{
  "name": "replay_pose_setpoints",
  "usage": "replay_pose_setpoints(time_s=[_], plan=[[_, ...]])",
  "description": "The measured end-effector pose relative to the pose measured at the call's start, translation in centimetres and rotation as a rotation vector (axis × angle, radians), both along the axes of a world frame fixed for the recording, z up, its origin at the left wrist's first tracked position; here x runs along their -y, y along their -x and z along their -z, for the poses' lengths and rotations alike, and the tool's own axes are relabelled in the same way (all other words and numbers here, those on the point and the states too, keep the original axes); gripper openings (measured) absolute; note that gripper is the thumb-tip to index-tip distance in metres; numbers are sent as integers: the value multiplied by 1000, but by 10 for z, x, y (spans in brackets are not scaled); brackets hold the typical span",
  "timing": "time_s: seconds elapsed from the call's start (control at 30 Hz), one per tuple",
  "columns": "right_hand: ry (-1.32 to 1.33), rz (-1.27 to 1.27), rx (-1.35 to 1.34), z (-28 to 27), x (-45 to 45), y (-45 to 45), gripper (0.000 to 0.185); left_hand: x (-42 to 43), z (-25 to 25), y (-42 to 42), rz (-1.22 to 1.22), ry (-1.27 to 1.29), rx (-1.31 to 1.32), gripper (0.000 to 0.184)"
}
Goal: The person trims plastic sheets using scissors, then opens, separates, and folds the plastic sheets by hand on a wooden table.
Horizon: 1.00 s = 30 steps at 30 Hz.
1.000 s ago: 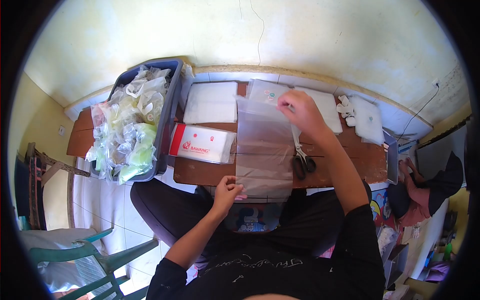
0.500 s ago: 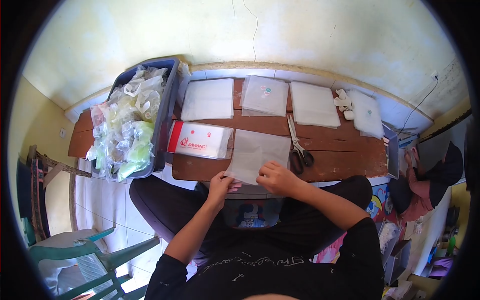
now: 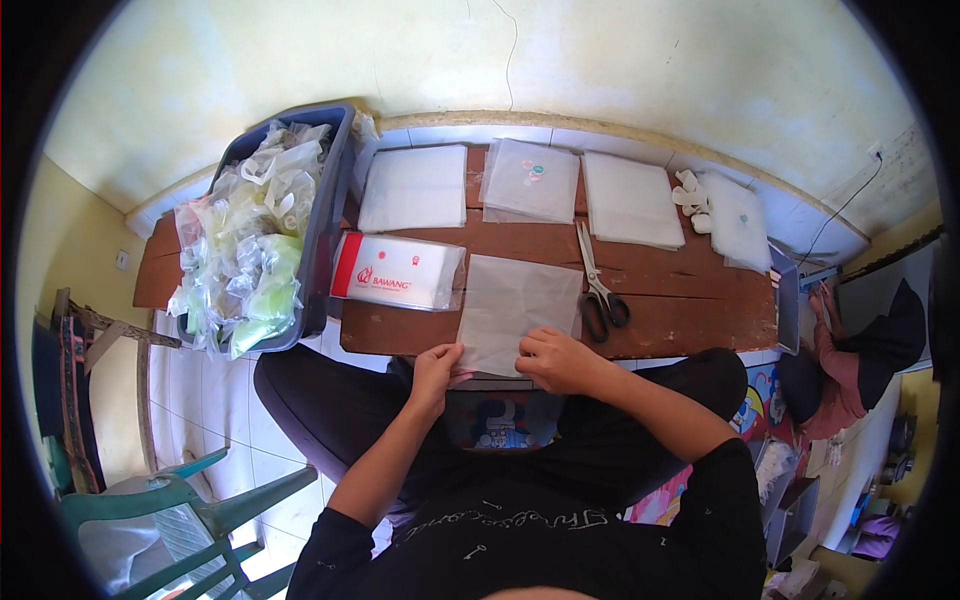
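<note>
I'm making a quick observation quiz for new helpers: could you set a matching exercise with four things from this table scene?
Things
1. Scissors
2. BAWANG pack
3. Tub
4. Translucent sheet

Descriptions
A. Heaped with crumpled plastic
B. Touched by the left hand and right hand
C. Black-handled, blades toward the wall
D. Has a red band at its left end

Pairs: 1-C, 2-D, 3-A, 4-B
</note>
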State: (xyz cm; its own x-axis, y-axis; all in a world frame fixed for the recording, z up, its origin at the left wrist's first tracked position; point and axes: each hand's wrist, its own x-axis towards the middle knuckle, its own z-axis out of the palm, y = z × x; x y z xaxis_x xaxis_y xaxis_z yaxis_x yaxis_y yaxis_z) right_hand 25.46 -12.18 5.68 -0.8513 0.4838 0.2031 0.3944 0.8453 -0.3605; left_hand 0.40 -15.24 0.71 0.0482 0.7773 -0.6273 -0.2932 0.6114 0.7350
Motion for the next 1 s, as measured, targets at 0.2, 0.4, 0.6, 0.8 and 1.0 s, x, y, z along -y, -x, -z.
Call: replay_pose_setpoints(time_s=[0.2,0.4,0.6,0.8,1.0], plan=[[144,-40,-42,-12,-3,-3,22,-2,9,2,48,-127,-93,19],[218,192,-283,-28,-23,-10,27,-14,-42,4,226,-437,-402,20],[128,338,-448,-68,-34,-15,38,-29,-137,-5,653,-796,-744,15],[231,379,-545,-76,-36,-21,60,-39,-200,-12,932,-1175,-873,8],[853,450,-883,-51,-50,-37,67,-55,-221,-3,894,-1244,-743,7]])
